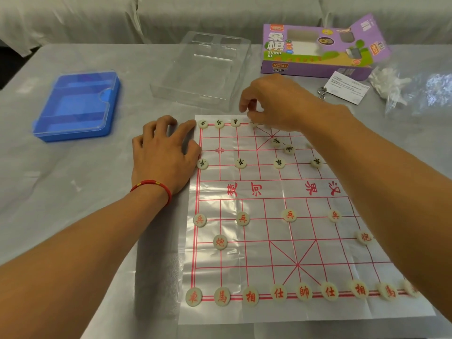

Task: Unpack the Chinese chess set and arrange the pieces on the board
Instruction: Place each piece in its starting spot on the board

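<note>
Right now my right hand point(271, 101) hovers curled over the far row of the thin red-lined plastic board sheet point(281, 192), pinching a round cream black-lettered piece point(252, 123) (mostly hidden) that I judge needs seating, while my left hand point(163, 152), fingers spread, pins the edge.

Board sheet point(274, 192): translucent white, printed with a red grid, red diagonal crosses and red characters across the middle band. Near pieces point(304, 292): cream discs marked in red. Far pieces point(241, 163): cream discs marked in black. Storage case point(78, 106): blue, under a clear lid. Tray point(203, 69): colourless, transparent. Carton point(318, 52): purple with green and tan artwork, green characters and an orange logo. Slip point(347, 88): white with black print. Table point(73, 192): pale grey covering. Bracelet point(156, 185) at the left wrist: red with small gold beads.
</note>
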A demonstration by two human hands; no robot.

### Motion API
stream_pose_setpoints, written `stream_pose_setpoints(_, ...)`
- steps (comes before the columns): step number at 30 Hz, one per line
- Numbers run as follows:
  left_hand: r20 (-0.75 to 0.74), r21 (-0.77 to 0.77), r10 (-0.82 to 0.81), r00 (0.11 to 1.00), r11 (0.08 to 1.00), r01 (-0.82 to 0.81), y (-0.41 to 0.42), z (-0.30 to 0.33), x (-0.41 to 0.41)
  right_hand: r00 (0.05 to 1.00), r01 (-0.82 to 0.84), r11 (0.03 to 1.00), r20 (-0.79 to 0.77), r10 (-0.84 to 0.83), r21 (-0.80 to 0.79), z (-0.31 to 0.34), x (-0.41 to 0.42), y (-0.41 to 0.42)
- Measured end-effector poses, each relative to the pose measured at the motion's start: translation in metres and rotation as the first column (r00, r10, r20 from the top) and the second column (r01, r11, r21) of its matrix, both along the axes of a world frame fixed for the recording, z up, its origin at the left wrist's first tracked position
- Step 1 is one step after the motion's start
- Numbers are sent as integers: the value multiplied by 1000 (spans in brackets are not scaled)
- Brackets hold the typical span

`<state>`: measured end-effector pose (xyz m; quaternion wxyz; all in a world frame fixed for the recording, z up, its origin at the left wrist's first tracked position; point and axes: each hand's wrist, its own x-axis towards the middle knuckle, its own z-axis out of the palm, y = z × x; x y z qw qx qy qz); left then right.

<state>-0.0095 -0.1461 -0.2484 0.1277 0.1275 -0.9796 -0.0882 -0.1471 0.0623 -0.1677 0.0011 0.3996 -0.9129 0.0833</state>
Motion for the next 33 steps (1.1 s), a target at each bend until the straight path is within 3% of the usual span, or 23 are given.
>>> stream_pose_setpoints(12,22,10,1,1000,1000,-1,-1,-4,-2,980,200,976,7,-200,-82,-6,34,75)
stream_pose_setpoints(19,21,-1,5,1000,1000,-5,-2,-5,-3,978,206,979,27,-206,2,-20,43,78)
stream_pose_setpoints(27,10,-2,3,1000,1000,-3,-2,-3,-3,980,195,981,32,-195,-13,-23,38,66)
stream_pose_setpoints(33,23,-10,7,1000,1000,-7,-2,-4,-3,894,446,871,60,-444,-205,-12,23,124)
